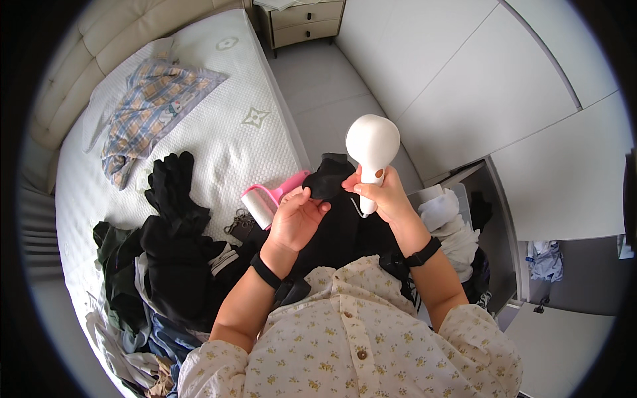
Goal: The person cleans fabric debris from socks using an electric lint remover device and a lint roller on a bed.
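Note:
In my left hand point(297, 219) I hold the lower edge of a small black cloth item point(328, 178), possibly a sock, between thumb and fingers. My right hand point(380, 191) grips the handle of a white handheld device with a round head point(373, 142), perhaps a fabric shaver; its working face is hidden. The right fingertips are close to the cloth's right edge; whether they touch it is unclear. A pink-handled lint roller point(259, 208) lies on the bed just left of my left hand, beside a dark item with a chain point(240, 224).
Black gloves point(171, 181) and a heap of dark clothes point(174, 268) cover the mattress point(224, 124) at left. A plaid cloth point(149, 107) lies farther up. At right, a clear bin point(462, 199) holds white clothes point(455, 239) by an open wardrobe point(502, 219). A nightstand point(306, 22) stands beyond.

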### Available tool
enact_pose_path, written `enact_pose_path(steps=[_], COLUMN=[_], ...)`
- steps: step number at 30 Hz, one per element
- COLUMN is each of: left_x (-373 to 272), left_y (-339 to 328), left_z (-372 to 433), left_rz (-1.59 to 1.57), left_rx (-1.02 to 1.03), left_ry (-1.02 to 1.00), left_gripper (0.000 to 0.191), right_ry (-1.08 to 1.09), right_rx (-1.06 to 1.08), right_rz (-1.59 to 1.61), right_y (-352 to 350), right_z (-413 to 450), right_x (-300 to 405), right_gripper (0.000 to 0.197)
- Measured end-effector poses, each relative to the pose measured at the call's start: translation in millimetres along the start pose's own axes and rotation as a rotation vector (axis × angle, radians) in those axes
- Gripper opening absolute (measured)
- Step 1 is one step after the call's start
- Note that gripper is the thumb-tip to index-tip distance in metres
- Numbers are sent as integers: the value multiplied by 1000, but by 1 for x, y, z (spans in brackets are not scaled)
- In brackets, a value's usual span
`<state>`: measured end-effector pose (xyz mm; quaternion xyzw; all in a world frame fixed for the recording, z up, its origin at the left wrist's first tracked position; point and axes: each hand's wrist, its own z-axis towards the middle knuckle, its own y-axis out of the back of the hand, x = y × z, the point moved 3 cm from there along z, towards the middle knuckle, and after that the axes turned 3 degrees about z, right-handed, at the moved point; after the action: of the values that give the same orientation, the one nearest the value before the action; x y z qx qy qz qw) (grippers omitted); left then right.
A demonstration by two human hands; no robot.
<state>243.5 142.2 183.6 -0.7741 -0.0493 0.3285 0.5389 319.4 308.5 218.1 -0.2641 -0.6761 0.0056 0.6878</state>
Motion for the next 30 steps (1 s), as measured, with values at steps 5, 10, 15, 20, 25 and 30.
enact_pose_path(steps=[5,10,15,20,25,30], left_x=[-32,-75,-105,-102,-93,-92], left_y=[-32,-47,-57,-57,-57,-56], left_z=[1,-6,-25,-27,-22,-25], left_rz=[-235,-137,-143,-117,-2,0], left_rx=[32,-100,-62,-38,-47,32], left_ry=[136,82,-124,-80,-138,-177], left_gripper=[29,36,43,48,41,44], right_ry=[-24,27,-42,80,99,213], right_rx=[96,125,253,324,346,271], right_rz=[40,-100,-296,-311,-249,-461], right_y=[-31,-66,-72,-96,-103,-93], right_z=[29,53,46,27,30,32], right_x=[29,54,64,58,56,47], right_gripper=[27,28,43,64,61,63])
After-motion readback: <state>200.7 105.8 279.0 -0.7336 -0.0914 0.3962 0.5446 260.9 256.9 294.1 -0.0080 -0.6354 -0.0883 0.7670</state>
